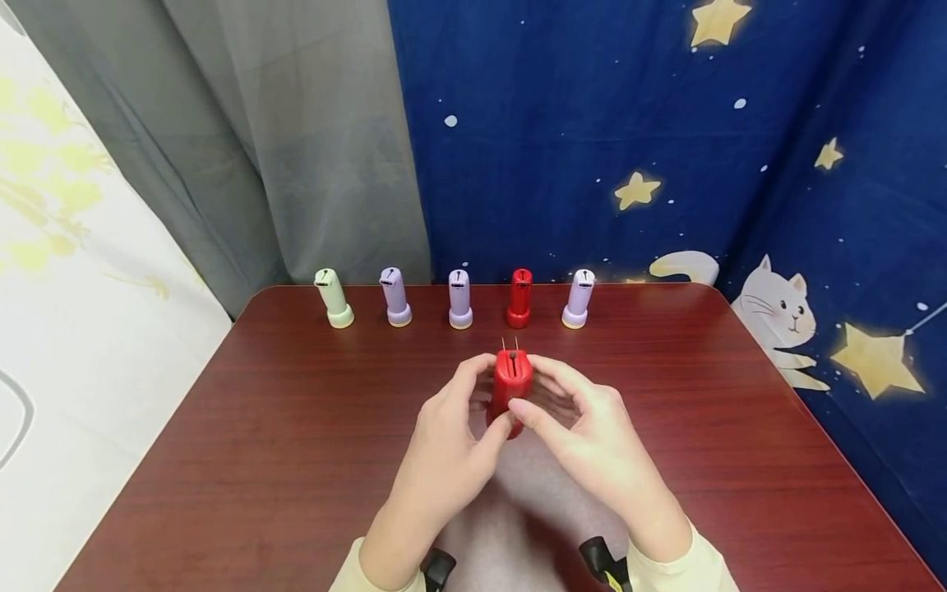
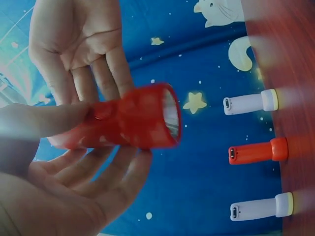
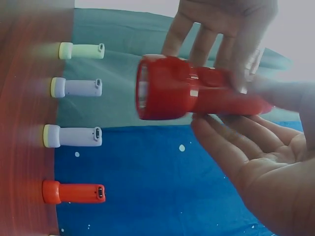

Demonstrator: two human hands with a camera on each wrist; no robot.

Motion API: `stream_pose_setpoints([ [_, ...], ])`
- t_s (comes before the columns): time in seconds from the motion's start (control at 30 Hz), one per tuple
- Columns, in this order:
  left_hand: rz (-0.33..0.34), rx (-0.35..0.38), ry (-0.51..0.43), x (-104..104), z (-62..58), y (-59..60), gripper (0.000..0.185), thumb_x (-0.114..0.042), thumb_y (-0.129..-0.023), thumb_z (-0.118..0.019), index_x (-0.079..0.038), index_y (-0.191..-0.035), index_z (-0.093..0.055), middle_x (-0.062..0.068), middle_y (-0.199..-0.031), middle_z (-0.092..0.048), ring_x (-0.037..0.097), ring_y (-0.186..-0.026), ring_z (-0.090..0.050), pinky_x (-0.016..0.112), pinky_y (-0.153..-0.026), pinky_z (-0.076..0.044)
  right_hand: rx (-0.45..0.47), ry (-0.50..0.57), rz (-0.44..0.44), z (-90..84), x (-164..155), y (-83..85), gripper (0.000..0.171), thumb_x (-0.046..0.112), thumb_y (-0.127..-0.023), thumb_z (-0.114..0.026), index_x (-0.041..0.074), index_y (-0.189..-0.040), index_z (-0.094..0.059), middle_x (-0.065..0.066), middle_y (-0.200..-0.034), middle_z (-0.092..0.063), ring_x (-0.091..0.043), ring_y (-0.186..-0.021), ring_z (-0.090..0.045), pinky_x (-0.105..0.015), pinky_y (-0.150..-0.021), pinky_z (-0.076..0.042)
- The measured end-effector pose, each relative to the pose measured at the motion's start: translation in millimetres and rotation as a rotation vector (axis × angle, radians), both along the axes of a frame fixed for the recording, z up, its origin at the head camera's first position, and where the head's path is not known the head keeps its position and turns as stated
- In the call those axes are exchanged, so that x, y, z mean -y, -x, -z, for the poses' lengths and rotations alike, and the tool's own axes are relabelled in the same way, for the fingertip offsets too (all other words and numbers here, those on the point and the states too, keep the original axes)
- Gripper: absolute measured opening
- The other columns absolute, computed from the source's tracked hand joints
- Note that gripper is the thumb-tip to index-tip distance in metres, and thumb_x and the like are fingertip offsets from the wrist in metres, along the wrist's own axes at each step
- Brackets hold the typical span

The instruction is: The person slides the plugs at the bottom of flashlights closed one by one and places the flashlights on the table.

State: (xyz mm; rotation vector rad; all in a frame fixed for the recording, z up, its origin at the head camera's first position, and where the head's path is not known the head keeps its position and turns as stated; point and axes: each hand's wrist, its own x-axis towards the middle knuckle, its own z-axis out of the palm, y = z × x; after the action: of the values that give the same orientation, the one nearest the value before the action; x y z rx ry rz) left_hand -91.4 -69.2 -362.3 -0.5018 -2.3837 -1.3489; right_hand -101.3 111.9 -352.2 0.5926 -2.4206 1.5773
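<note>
A red flashlight [image 1: 512, 380] is held between both hands above the middle of the table. Two thin metal prongs [image 1: 510, 343] stick out at its slotted end in the head view. My left hand [image 1: 442, 448] grips it from the left, with the thumb [image 2: 64, 118] along its body. From the other side my right hand [image 1: 602, 440] grips it too, the thumb near the button in the head view. The clear lens [image 3: 143, 88] faces the table side in the right wrist view. Fingers of both hands reach round behind the body, partly hidden in the head view.
Along the table's far edge stand a pale green flashlight [image 1: 334, 298], a second red flashlight [image 1: 519, 298] and three lilac flashlights [image 1: 395, 298], all lens down. Behind the brown table [image 1: 296, 460] hang a grey curtain [image 1: 333, 123] and a blue star-patterned curtain [image 1: 555, 123].
</note>
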Motion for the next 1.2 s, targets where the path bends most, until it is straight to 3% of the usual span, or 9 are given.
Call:
stream_pose_setpoints([
  [0.2, -0.03, -0.089, 0.039, -2, 1.2, 1.2, 0.055, -0.001, -0.086, -0.084, -0.009, -0.136, -0.061, 0.005, -0.121, -0.075, 0.015, -0.104, -0.074, 0.037, -0.094, -0.064, 0.023, -0.041, 0.051, -2.3, 1, -4.3, 0.047, 0.028, -0.093, -0.084, 0.022, -0.137, -0.07, 0.002, -0.11, -0.079, -0.009, -0.09, -0.07, -0.024, -0.079, -0.06],
  [0.33, -0.044, -0.131, 0.071, -3, 4.6, 2.3, 0.054, 0.0, -0.084, -0.086, -0.009, -0.133, -0.067, 0.003, -0.12, -0.075, 0.015, -0.102, -0.071, 0.034, -0.089, -0.064, 0.147, 0.103, -0.006, -3.0, 6, -7.1, 0.041, 0.024, -0.101, -0.074, 0.013, -0.141, -0.066, -0.009, -0.086, -0.074, -0.013, -0.068, -0.067, -0.027, -0.063, -0.058],
  [0.47, -0.059, -0.185, 0.108, -4, 6.6, 2.7, 0.051, 0.0, -0.082, -0.086, -0.01, -0.129, -0.07, 0.001, -0.123, -0.074, 0.016, -0.107, -0.07, 0.031, -0.094, -0.064, 0.266, 0.286, -0.055, -3.4, 11, -8.8, 0.038, 0.019, -0.107, -0.065, 0.003, -0.141, -0.062, -0.021, -0.077, -0.07, -0.021, -0.056, -0.069, -0.035, -0.06, -0.064],
  [0.57, -0.069, -0.229, 0.119, -4, 6.9, 3.3, 0.049, 0.0, -0.081, -0.086, -0.011, -0.127, -0.072, 0.002, -0.123, -0.074, 0.017, -0.112, -0.071, 0.031, -0.098, -0.063, 0.289, 0.399, -0.071, -2.6, 14, -7.7, 0.035, 0.016, -0.107, -0.064, -0.001, -0.137, -0.063, -0.022, -0.093, -0.072, -0.024, -0.062, -0.074, -0.042, -0.065, -0.067],
  [0.7, -0.058, -0.26, 0.129, -3, 7.8, 4.1, 0.048, 0.001, -0.081, -0.086, -0.01, -0.125, -0.072, 0.003, -0.122, -0.074, 0.018, -0.113, -0.07, 0.032, -0.099, -0.062, 0.307, 0.463, -0.066, -1.7, 14, -5.3, 0.027, 0.014, -0.107, -0.065, -0.001, -0.129, -0.064, -0.014, -0.105, -0.072, -0.024, -0.063, -0.075, -0.046, -0.066, -0.067],
  [1.2, -0.058, -0.28, 0.144, 1, 11.0, 5.8, 0.046, 0.001, -0.08, -0.087, -0.012, -0.122, -0.073, 0.002, -0.121, -0.074, 0.018, -0.115, -0.069, 0.032, -0.098, -0.063, 0.308, 0.47, -0.07, 0.3, 18, -3.2, 0.026, 0.01, -0.106, -0.064, -0.008, -0.124, -0.06, -0.011, -0.102, -0.072, -0.023, -0.059, -0.073, -0.042, -0.063, -0.067],
])
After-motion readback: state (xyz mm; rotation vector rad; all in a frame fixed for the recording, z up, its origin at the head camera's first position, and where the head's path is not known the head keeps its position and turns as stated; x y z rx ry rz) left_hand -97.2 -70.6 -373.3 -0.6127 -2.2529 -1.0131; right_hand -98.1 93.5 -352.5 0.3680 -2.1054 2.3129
